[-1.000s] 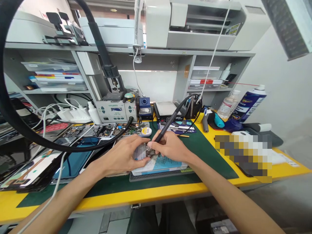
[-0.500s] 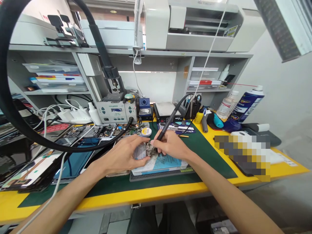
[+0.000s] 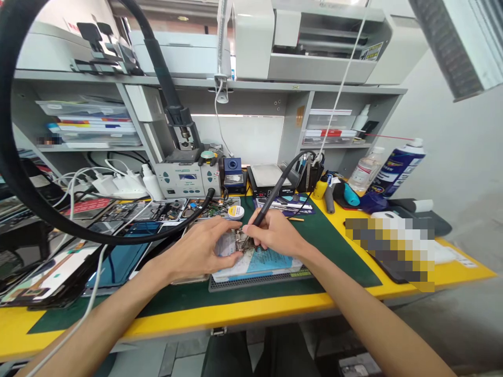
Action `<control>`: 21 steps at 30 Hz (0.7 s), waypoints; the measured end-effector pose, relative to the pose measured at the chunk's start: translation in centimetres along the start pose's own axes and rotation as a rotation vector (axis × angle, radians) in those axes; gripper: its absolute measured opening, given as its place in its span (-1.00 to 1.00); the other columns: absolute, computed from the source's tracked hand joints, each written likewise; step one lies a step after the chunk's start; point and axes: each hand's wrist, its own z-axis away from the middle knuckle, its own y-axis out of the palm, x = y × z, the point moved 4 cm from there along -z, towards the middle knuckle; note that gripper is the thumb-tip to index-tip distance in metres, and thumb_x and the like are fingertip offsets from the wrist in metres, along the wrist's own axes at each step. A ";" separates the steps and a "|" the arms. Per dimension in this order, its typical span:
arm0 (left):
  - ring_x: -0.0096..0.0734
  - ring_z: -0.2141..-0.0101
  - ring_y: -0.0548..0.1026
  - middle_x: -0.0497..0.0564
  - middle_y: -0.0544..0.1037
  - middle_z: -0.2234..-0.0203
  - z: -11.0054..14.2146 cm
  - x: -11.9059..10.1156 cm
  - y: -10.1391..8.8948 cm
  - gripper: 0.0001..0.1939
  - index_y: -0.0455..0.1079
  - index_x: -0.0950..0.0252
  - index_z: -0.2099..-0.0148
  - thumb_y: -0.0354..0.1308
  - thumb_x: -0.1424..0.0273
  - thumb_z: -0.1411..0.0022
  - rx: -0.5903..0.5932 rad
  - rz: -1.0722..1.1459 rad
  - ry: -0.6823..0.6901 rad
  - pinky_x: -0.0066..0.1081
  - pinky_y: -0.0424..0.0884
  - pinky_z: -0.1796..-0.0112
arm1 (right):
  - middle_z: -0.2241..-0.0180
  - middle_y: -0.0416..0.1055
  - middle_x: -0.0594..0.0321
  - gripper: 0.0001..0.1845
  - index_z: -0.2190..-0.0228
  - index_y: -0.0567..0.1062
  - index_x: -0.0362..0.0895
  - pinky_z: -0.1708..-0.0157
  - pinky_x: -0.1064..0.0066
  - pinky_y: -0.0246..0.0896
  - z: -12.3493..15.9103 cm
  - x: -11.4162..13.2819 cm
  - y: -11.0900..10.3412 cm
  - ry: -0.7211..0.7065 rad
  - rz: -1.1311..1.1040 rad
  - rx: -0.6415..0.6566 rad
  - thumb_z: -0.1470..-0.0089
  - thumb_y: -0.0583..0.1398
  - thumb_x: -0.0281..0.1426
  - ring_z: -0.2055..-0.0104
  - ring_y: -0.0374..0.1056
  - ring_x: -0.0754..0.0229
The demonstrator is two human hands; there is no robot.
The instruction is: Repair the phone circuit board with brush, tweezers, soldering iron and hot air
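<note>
My right hand (image 3: 275, 230) is closed round the black handle of a soldering iron (image 3: 271, 199), held like a pen. Its tip points down at a small phone circuit board (image 3: 240, 240). The thumb and fingers of my left hand (image 3: 204, 243) pinch that board at its near and far edges. Both hands are over a stack of white and light-blue pads (image 3: 275, 262), which lies on a grey perforated mat (image 3: 236, 284). Beside my left fingers is a small round tin with a yellow and white lid (image 3: 236, 211). The iron's fine tip is hard to make out.
A thick black hose (image 3: 78, 230) loops across the left side from the grey rework station (image 3: 188, 178). Phone parts and screens (image 3: 129, 256) cover the left of the green mat (image 3: 341, 256). Bottles and a spray can (image 3: 401, 165) stand at the right; a heating plate (image 3: 271, 178) sits behind.
</note>
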 end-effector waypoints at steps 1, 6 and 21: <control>-0.07 0.02 0.53 0.16 0.55 0.00 0.0 0.0 0.0 -0.47 0.32 0.27 -0.20 0.18 0.13 -0.27 0.000 0.003 -0.002 -0.18 0.44 0.04 | 0.64 0.35 0.36 -0.80 0.44 0.41 -0.14 0.61 0.46 0.11 0.0 0.0 0.0 -0.005 0.003 -0.006 -0.14 0.25 -0.31 0.65 0.23 0.31; -0.08 0.00 0.52 0.14 0.54 -0.01 0.1 0.0 -0.1 -0.47 0.32 0.28 -0.20 0.19 0.16 -0.26 -0.006 0.043 -0.009 -0.17 0.44 0.01 | 0.63 0.34 0.37 -0.80 0.46 0.39 -0.13 0.56 0.44 0.13 0.1 -0.2 -0.4 -0.026 0.031 -0.052 -0.13 0.24 -0.32 0.63 0.24 0.30; -0.07 0.01 0.52 0.14 0.54 -0.01 0.2 0.0 -0.1 -0.46 0.33 0.28 -0.20 0.19 0.14 -0.25 -0.001 0.023 -0.021 -0.16 0.44 0.01 | 0.57 0.27 0.38 -0.82 0.49 0.39 -0.13 0.50 0.43 0.06 0.0 0.0 -0.6 -0.098 0.138 -0.145 -0.10 0.23 -0.35 0.54 0.20 0.28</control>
